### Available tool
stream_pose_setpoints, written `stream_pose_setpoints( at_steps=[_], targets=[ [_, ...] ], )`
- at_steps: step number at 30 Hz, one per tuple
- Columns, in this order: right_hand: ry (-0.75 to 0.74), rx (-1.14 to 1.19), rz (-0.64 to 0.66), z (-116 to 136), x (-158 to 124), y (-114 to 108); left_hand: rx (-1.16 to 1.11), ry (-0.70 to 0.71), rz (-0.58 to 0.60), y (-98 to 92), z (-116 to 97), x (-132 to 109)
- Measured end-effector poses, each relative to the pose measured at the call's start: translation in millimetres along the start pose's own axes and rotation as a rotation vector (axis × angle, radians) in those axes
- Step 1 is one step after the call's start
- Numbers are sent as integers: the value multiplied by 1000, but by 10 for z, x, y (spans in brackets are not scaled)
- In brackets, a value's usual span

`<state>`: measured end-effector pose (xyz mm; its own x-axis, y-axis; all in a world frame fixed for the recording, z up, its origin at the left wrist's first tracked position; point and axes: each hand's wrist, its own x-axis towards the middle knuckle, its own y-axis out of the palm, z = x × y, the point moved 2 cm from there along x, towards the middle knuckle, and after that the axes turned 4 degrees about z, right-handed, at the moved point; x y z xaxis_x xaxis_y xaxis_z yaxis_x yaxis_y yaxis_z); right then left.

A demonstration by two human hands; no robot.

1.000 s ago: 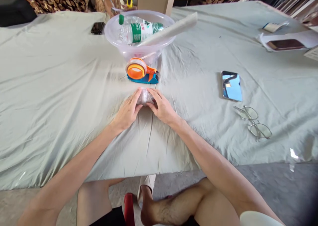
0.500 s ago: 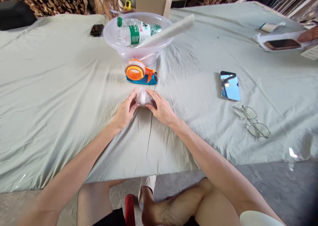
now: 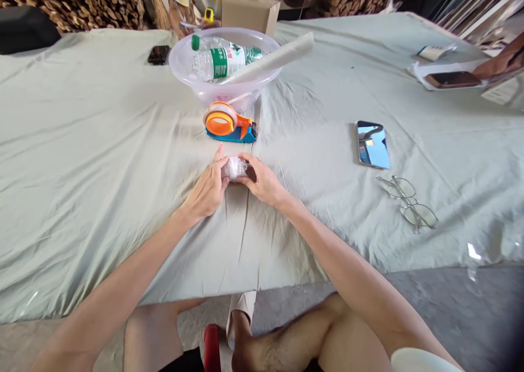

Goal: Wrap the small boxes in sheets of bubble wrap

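A small bundle wrapped in clear plastic [image 3: 233, 168] rests on the pale green tablecloth [image 3: 102, 143] in front of me. My left hand [image 3: 208, 188] presses against its left side with fingers curled. From the right, my right hand [image 3: 262, 182] grips it, fingers wrapped round it. Just beyond the bundle sits an orange and blue tape dispenser [image 3: 227, 123].
A clear plastic bowl [image 3: 184, 66] behind the dispenser holds a green-labelled water bottle [image 3: 223, 59] and a white roll [image 3: 270, 60]. A phone [image 3: 371, 144] and glasses [image 3: 407, 202] lie at right. A black phone [image 3: 159, 54] and cardboard box [image 3: 250, 12] sit far back. Another person's hand [image 3: 501, 62] is at far right.
Both hands have closed tighter round the wrapped bundle and turned it slightly. The view has tipped up a little. Another person's hand has come into view at the far right.
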<state>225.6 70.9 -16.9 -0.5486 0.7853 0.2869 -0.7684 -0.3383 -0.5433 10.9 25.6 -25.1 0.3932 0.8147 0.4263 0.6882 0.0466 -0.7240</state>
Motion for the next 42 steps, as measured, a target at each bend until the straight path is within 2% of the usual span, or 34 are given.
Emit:
stream_pose_setpoints(
  at_steps=[5,10,15,19,22,29,33,38,42],
  targets=[
    [6,-68,25,2,8,11,-78,-24,107,-53,-40,11],
    [6,-69,29,-19,18,23,32,-79,110,-18,22,90],
    [6,-136,-14,21,-10,24,-13,-121,102,-54,40,103],
    [-66,-188,-72,106,-39,36,-38,-45,36,-120,-38,83],
    [-139,-157,-74,150,-45,64,31,36,-46,-131,-105,70],
    [-199,-140,-52,267,-78,27,154,78,-52,-108,-130,54],
    [-136,-161,-83,302,-91,-26,111,41,-85,-146,-132,79],
    [-232,-141,-117,278,-79,-20,-17,-35,-62,-163,-96,114],
    [-246,-97,-120,261,-48,-32,-138,-67,-42,-153,-51,128]
  ],
)
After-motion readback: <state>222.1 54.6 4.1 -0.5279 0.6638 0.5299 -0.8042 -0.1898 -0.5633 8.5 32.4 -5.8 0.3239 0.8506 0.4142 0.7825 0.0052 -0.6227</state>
